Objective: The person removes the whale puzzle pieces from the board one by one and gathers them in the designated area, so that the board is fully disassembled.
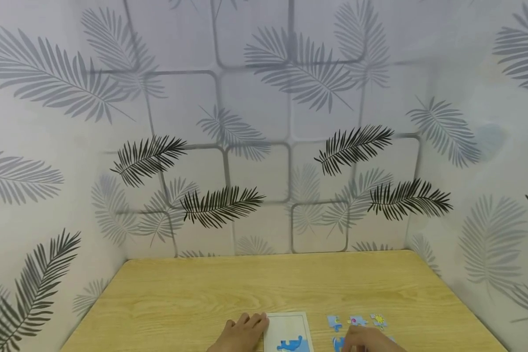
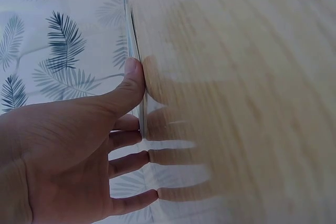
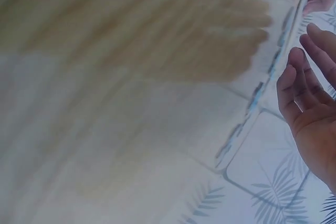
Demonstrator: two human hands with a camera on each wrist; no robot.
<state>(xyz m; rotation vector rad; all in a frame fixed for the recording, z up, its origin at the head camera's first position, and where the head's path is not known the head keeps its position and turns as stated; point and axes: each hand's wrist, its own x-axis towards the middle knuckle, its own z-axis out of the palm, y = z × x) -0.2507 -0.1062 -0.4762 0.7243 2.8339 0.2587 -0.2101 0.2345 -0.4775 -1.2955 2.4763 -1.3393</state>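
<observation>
A white puzzle board (image 1: pixel 288 320) lies on the table, with a blue piece (image 1: pixel 292 344) on its lower part. My left hand (image 1: pixel 243 333) rests at the board's left edge, fingers spread; in the left wrist view the thumb (image 2: pixel 135 80) touches the board's thin edge and the other fingertips are down on the tabletop. My right hand (image 1: pixel 369 338) is over the loose puzzle pieces at the right, partly hiding them. Seen from the right wrist, its fingers (image 3: pixel 295 74) are loosely bent above the row of pieces (image 3: pixel 255 95), with nothing visible between them.
Loose pieces lie right of the board: a blue one (image 1: pixel 334 321), one with a pink detail (image 1: pixel 358 320) and one with a yellow sun (image 1: pixel 379 320). The wood-grain table (image 1: pixel 193 283) meets a leaf-patterned wall (image 1: pixel 259 171) behind and at both sides.
</observation>
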